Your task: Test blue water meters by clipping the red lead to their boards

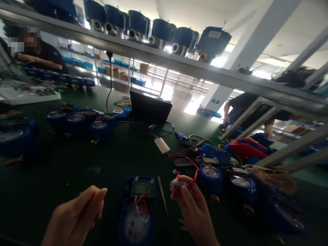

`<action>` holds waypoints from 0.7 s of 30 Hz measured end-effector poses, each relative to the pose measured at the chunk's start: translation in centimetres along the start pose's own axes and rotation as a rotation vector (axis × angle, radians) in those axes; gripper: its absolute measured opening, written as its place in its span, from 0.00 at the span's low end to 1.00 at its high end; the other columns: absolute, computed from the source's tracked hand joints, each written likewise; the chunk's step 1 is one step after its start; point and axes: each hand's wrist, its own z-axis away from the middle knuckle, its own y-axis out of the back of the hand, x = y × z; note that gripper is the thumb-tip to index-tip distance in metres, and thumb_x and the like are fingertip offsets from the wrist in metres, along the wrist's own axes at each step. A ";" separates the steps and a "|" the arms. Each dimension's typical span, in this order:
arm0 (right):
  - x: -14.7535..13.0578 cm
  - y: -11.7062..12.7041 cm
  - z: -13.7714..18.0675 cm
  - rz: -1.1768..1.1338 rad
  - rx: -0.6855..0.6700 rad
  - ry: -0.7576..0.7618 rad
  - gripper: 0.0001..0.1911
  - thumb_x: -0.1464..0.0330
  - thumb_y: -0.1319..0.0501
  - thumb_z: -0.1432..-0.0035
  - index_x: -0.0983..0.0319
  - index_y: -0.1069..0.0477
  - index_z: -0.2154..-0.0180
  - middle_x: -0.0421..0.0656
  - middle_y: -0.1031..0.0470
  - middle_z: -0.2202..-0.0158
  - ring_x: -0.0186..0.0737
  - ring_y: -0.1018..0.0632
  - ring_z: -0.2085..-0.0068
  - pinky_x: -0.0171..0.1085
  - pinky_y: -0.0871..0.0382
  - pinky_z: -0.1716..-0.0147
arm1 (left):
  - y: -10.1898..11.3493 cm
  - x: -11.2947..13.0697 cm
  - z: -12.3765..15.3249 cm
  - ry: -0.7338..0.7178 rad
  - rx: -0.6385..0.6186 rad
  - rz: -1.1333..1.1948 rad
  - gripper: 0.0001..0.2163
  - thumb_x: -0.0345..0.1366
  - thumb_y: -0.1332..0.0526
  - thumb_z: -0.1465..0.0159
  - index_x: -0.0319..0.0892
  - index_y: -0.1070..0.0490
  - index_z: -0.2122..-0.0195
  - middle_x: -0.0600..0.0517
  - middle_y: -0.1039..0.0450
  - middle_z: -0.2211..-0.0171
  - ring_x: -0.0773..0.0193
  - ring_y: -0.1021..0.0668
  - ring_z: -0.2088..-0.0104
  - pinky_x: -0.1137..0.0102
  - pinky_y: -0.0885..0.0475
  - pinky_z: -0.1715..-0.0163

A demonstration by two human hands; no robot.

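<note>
Hands: right hand [193, 208] is closed, fingertips pinching a small grey component [179, 183], held above the green surface [64, 164] just right of an opened blue water meter [138, 212]. Left hand [77, 217] is raised left of the meter, fingers curled against the thumb; I cannot tell whether it pinches anything.

Component: long axis roughly across the view, left to right. Its free end points left toward the meter. A red wire [183, 157] leaves its right end, loops up and runs back to a white box [162, 145]. Blur hides finer detail.

Risks, as judged:
- The red wire has little slack, so a pull could tug the white box or strain the joint at the component.
- The grip is at the fingertips only, so a slip would drop the part onto the meter's exposed circuit board [142, 188] and its loose wiring.
- A thin stick [162, 198] lies between meter and right hand and is easily knocked.
</note>
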 end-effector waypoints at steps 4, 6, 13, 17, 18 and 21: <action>-0.3 0.0 -2.1 0.352 -0.138 0.036 0.14 0.55 0.32 0.43 0.58 0.22 0.60 0.42 0.20 0.66 0.36 0.20 0.68 0.34 0.23 0.66 | 3.5 -4.2 -0.8 -0.027 0.150 -0.346 0.10 0.47 0.40 0.39 0.50 0.24 0.62 0.59 0.21 0.72 0.65 0.20 0.76 0.77 0.28 0.77; -0.2 -0.1 -2.7 0.456 -0.156 0.035 0.16 0.56 0.31 0.45 0.60 0.22 0.60 0.42 0.20 0.68 0.37 0.20 0.69 0.35 0.23 0.67 | 4.3 -5.3 -0.7 -0.021 0.152 -0.543 0.11 0.49 0.39 0.40 0.50 0.23 0.65 0.61 0.22 0.74 0.64 0.20 0.76 0.78 0.32 0.80; 0.2 0.6 -2.4 0.677 -0.270 0.043 0.12 0.59 0.35 0.40 0.60 0.23 0.59 0.43 0.19 0.67 0.39 0.18 0.68 0.34 0.22 0.68 | 2.2 -5.2 -0.1 0.085 0.100 -0.332 0.13 0.47 0.41 0.35 0.46 0.24 0.59 0.57 0.21 0.74 0.63 0.19 0.76 0.75 0.30 0.78; 0.4 0.5 -1.5 0.770 -0.272 0.055 0.11 0.61 0.37 0.38 0.60 0.24 0.58 0.43 0.19 0.67 0.40 0.18 0.68 0.35 0.21 0.69 | -1.0 -3.8 -0.7 -0.014 0.057 -0.035 0.12 0.42 0.44 0.32 0.45 0.26 0.53 0.50 0.19 0.58 0.61 0.17 0.62 0.70 0.23 0.59; 0.4 0.4 -1.3 0.785 -0.263 0.059 0.11 0.61 0.37 0.38 0.60 0.24 0.58 0.43 0.19 0.66 0.40 0.17 0.68 0.34 0.21 0.69 | -1.8 -3.3 -0.9 -0.052 0.032 0.027 0.12 0.40 0.45 0.32 0.45 0.27 0.51 0.48 0.21 0.52 0.60 0.18 0.54 0.67 0.24 0.52; 0.3 -0.3 -1.0 0.807 -0.245 0.082 0.09 0.63 0.37 0.39 0.60 0.24 0.59 0.45 0.18 0.63 0.41 0.17 0.66 0.34 0.21 0.68 | -3.9 -2.1 -1.3 -0.057 -0.136 0.148 0.15 0.39 0.43 0.32 0.45 0.29 0.46 0.45 0.28 0.42 0.55 0.26 0.41 0.59 0.29 0.42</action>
